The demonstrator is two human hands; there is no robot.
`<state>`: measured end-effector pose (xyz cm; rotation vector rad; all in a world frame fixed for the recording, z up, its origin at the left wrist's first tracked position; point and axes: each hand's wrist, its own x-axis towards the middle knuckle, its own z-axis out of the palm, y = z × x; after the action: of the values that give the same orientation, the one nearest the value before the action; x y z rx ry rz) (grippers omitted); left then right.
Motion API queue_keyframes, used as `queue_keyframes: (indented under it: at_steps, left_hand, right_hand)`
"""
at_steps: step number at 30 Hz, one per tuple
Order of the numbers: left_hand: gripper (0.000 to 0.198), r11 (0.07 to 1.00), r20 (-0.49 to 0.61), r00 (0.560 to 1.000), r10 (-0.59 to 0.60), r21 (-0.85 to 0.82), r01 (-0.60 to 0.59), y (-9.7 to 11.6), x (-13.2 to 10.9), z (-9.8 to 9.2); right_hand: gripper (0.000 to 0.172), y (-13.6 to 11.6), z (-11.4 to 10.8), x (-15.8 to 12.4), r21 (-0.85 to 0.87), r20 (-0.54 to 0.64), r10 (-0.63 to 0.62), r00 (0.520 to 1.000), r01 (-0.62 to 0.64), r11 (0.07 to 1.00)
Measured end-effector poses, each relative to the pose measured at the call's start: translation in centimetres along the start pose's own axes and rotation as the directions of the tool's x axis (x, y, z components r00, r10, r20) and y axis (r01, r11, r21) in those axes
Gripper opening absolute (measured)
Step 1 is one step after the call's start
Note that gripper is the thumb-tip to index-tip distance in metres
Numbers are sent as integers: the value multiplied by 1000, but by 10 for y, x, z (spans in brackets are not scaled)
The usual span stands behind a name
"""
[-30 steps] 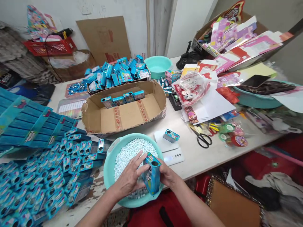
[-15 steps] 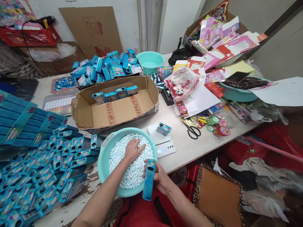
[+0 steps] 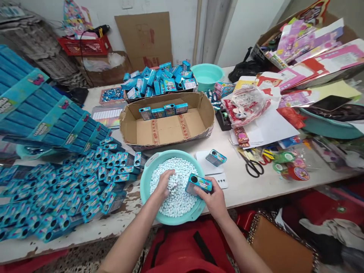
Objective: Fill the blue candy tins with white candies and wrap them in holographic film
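**Right hand point(image 3: 214, 199) grips blue box point(image 3: 200, 184) at basin point(image 3: 144, 185) of pellets point(image 3: 182, 204)**

Clock positions take the basin as centre, 12 o'clock being away from the wearer.

The box is at 3 o'clock, over the basin's rim. Its printed end reads "CARAMELO"; the second line is too small to read. This end has one round, dark hole. The right hand is closed around the box, thumb on the near side.

The left hand point(image 3: 162, 184) is half curled over the pellets, towards 9 o'clock; whether its fingers close on any cannot be told.

The basin is round, smooth, mint-green plastic. The pellets are small, rounded and pale.

At 12 o'clock: one brown cardboard carton point(image 3: 168, 131), two red-printed tape strips, four blue boxes point(image 3: 170, 110) inside.

At 2 o'clock: one white scale point(image 3: 201, 158) bearing one box.

At 9 o'clock: many upright boxes point(image 3: 91, 189), too crowded to count.
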<state>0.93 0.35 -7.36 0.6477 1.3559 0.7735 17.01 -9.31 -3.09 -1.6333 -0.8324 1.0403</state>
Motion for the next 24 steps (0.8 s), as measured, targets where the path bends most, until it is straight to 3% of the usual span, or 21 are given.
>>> queue_keyframes:
  at_steps: [4, 7, 16, 24]
  left_hand:
    - [25, 954, 126, 992, -19, -294, 56, 31, -27, 7]
    - [22, 893, 198, 979, 56, -448, 39, 50, -45, 14]
    - [25, 876, 10, 961, 276, -415, -247, 53, -48, 27]
    - [26, 903, -4, 960, 280, -338, -265, 57, -47, 29]
  right_hand:
    - [29, -8, 11, -3, -289, 50, -284, 957, 287, 914]
    - [24, -8, 21, -5, -376, 156, -366, 918, 398, 837]
    - [31, -9, 35, -1, -454, 203, -361, 910, 414, 789]
    - [26, -14, 39, 2, -436, 176, -357, 917, 398, 807]
